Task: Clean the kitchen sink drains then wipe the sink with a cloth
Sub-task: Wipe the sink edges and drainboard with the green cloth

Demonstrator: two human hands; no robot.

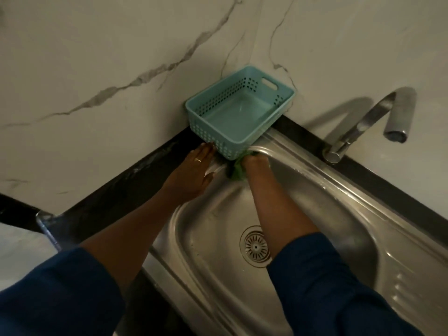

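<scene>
In the middle of the frame the right hand (pixel 255 163) grips a green cloth (pixel 234 170) on the sink (pixel 315 204) corner — just under the blue basket (pixel 218 139). The left hand (pixel 194 172) lies flat beside it, fingers straight and wide. The drain (pixel 253 246) sits lower down — between the arms.

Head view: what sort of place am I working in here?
Most likely a home kitchen: a stainless steel sink with a drain strainer, a curved faucet behind it on a dark counter, and a marble-look wall.
</scene>
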